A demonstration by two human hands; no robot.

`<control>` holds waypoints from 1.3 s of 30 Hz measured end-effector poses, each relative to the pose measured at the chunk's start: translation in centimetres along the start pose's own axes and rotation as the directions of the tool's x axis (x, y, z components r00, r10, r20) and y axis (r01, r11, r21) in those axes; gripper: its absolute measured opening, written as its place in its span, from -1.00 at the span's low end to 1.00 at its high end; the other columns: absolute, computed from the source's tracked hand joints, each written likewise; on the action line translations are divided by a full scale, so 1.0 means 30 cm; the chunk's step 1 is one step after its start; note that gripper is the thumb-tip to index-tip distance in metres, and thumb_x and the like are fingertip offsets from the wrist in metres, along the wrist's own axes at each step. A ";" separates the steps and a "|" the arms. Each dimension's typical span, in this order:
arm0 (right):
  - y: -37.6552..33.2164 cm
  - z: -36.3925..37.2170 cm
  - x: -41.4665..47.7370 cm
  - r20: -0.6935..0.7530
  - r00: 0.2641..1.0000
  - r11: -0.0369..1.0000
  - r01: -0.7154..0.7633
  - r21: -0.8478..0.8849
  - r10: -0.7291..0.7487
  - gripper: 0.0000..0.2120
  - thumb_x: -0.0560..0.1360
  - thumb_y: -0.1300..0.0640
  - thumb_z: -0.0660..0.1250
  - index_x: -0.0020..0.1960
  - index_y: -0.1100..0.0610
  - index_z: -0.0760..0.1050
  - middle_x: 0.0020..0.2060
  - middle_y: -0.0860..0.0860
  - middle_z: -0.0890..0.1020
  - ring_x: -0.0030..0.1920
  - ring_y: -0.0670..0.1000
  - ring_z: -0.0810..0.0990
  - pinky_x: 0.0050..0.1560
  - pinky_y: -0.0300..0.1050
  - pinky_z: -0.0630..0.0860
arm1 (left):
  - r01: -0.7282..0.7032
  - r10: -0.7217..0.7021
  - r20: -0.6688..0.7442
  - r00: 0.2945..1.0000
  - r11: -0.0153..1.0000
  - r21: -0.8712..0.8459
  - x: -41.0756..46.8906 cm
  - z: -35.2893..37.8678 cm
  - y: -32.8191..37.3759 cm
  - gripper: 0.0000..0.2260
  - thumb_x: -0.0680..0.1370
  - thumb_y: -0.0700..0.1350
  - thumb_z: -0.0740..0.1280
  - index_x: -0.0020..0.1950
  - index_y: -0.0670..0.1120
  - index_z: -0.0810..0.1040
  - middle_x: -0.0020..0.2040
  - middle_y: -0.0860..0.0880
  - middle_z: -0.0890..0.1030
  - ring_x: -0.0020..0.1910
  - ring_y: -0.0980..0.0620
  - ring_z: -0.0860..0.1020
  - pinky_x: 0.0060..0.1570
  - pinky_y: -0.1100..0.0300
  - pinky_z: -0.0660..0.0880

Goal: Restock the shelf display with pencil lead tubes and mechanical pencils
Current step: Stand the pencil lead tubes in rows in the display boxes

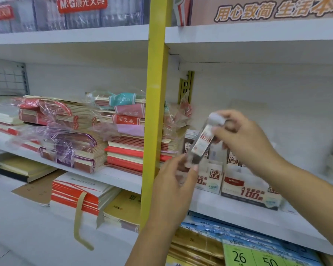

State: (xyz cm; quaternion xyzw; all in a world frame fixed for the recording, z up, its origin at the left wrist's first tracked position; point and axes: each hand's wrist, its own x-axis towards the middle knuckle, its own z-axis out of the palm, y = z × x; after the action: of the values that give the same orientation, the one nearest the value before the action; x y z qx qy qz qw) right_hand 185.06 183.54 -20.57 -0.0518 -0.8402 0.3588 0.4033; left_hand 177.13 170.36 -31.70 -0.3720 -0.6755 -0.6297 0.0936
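A clear pencil lead tube (pixel 202 143) with a white cap and a red-and-white label is held tilted between both hands in front of the shelf. My right hand (pixel 244 139) grips its capped upper end. My left hand (pixel 173 187) pinches its lower end. Just behind and below stand two white display boxes of lead tubes, one marked HB 0.5 (pixel 211 179) and one marked 100 (pixel 250 191), on the white shelf (pixel 238 214). More tubes (pixel 190 139) stand upright in the back of the left box.
A yellow upright post (pixel 156 104) divides the shelving just left of my hands. Stacks of wrapped notebooks (pixel 73 131) fill the shelf to the left. Blue and yellow paper packs (pixel 210 239) with green price tags (pixel 238 256) lie on the shelf below.
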 end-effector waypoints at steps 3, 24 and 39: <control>0.015 -0.059 0.056 -0.085 0.985 0.966 0.130 -0.222 -0.152 -0.81 0.53 0.14 0.33 0.07 -0.12 0.47 -0.21 -0.11 0.66 -0.21 -0.12 0.63 -0.20 -0.05 0.61 | -0.209 0.204 0.051 0.978 0.912 0.354 0.005 0.029 -0.023 -0.54 0.66 0.09 0.22 0.56 0.17 0.23 0.56 0.24 0.21 0.54 0.28 0.07 0.48 0.31 0.02; 0.154 0.021 0.177 0.212 0.973 0.440 0.231 -0.868 -0.091 -0.69 0.58 0.00 0.27 0.32 -0.06 0.51 0.13 0.04 0.52 0.20 0.09 0.34 0.12 -0.08 0.30 | -0.322 0.271 0.176 0.946 0.841 0.435 -0.001 0.051 -0.090 -0.46 0.66 0.12 0.18 0.61 0.14 0.10 0.61 0.23 0.01 0.50 0.40 -0.29 0.38 0.43 -0.29; 0.372 -0.030 -0.852 0.324 0.842 0.902 -0.406 -0.147 0.431 -0.80 0.56 0.14 0.32 0.01 -0.18 0.54 -0.16 -0.12 0.58 -0.19 -0.03 0.56 -0.11 -0.11 0.53 | -0.081 -0.305 0.652 0.694 0.867 0.492 -0.647 0.017 -0.370 -0.67 0.62 -0.03 0.32 0.38 0.01 0.48 0.29 0.04 0.53 0.18 0.08 0.52 0.06 0.26 0.42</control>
State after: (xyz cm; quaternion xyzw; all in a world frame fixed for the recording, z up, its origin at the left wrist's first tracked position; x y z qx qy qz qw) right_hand 200.55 182.66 -43.76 -0.1840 -0.8790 0.4107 0.1575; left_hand 184.12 164.14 -52.01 -0.5063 -0.8155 -0.2513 -0.1247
